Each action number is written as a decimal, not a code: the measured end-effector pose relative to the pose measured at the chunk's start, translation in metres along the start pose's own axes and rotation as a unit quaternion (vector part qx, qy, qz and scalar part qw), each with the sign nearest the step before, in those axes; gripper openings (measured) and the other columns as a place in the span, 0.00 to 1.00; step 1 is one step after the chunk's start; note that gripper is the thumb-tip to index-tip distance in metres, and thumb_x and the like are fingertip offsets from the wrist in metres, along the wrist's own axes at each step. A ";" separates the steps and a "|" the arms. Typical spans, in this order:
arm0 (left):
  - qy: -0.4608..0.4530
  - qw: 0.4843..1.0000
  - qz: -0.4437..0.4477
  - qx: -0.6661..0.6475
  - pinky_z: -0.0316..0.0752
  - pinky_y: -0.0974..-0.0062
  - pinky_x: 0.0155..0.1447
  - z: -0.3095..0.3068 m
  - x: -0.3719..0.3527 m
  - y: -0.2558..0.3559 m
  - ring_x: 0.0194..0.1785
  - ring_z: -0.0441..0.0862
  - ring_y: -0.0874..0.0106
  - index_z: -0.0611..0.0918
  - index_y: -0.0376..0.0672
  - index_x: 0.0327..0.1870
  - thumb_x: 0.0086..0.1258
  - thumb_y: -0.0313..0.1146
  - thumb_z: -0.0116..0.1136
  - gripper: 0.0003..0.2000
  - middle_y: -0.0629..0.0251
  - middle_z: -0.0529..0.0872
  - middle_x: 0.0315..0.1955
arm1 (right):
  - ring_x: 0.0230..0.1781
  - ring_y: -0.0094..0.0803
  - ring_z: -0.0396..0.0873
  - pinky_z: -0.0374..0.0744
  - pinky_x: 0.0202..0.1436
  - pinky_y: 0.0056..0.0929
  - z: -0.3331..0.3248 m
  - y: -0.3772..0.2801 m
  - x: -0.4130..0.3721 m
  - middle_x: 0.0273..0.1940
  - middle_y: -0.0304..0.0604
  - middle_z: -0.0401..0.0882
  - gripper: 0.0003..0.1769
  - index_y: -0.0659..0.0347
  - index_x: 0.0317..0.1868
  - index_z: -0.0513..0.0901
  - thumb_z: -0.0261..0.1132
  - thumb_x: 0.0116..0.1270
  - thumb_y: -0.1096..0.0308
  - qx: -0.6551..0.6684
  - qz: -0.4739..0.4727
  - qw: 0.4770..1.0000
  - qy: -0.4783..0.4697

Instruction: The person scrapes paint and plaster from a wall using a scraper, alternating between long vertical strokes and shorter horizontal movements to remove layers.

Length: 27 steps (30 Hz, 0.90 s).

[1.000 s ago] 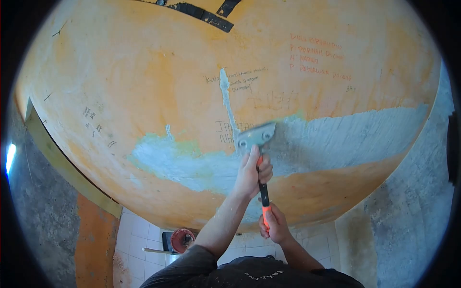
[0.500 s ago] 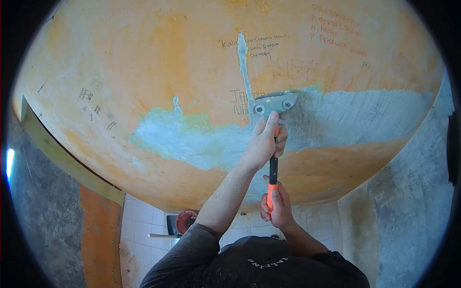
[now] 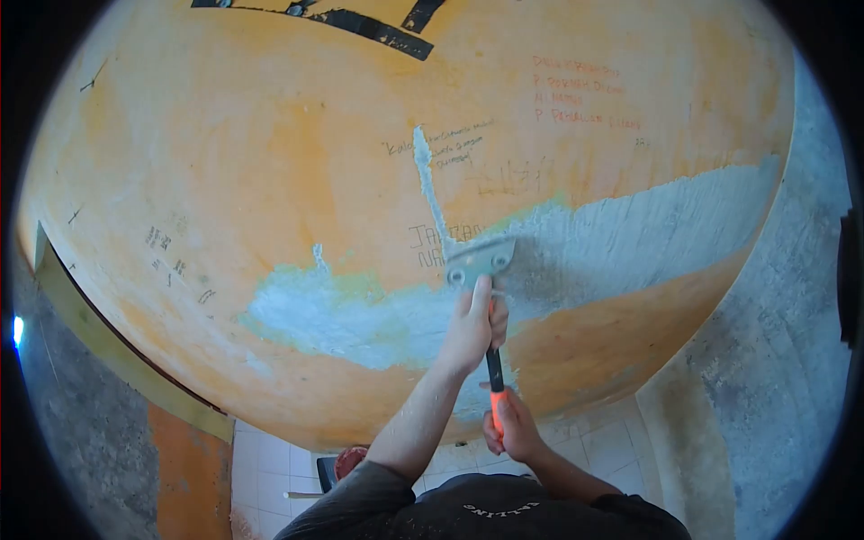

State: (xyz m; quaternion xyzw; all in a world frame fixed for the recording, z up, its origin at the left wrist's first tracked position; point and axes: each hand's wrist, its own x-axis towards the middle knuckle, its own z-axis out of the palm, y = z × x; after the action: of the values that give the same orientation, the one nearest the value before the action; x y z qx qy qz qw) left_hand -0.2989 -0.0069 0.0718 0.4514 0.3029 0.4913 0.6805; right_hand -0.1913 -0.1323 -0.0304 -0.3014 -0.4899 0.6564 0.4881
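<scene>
Here's the orange wall (image 3: 234,162), a grey-blue patch (image 3: 630,229) across it, tiled floor (image 3: 272,463) below; the scraper (image 3: 484,261) is at the patch, my left hand (image 3: 475,326) gripping its shaft, right hand (image 3: 513,427) closed round its orange end.

The person wears a dark short-sleeved shirt (image 3: 450,522) with curved white lettering (image 3: 501,510); the hands (image 3: 474,331) are bare.

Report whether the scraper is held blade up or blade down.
Up: the blade is at the top, the handle running down through the left hand and the right hand.
</scene>
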 end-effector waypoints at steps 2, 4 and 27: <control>0.007 1.000 0.001 0.001 0.57 0.80 0.21 -0.001 0.002 -0.003 0.17 0.59 0.82 0.70 0.45 0.49 0.82 0.51 0.40 0.18 0.75 0.62 0.18 | 0.12 0.21 0.62 0.66 0.18 0.23 0.002 0.007 -0.005 0.18 0.34 0.62 0.26 0.57 0.72 0.61 0.40 0.82 0.50 0.034 0.066 0.997 0.006; 0.016 1.000 0.005 -0.001 0.56 0.80 0.21 0.003 0.004 0.006 0.17 0.58 0.82 0.71 0.45 0.49 0.82 0.51 0.40 0.17 0.75 0.62 0.18 | 0.10 0.21 0.60 0.66 0.16 0.24 0.003 -0.002 0.004 0.18 0.35 0.62 0.28 0.57 0.71 0.59 0.39 0.82 0.48 0.028 0.044 0.999 -0.007; 0.084 0.996 0.039 0.015 0.59 0.78 0.20 0.017 -0.005 -0.009 0.15 0.61 0.80 0.63 0.47 0.25 0.82 0.53 0.38 0.24 0.75 0.62 0.14 | 0.10 0.21 0.62 0.66 0.16 0.23 -0.025 -0.006 -0.011 0.18 0.35 0.64 0.29 0.60 0.70 0.61 0.41 0.82 0.48 -0.029 0.071 0.996 -0.034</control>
State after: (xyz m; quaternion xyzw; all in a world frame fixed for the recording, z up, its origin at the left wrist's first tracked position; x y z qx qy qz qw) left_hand -0.2822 -0.0186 0.0702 0.4302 0.3489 0.5492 0.6257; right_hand -0.1637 -0.1341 -0.0336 -0.3271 -0.5028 0.6849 0.4137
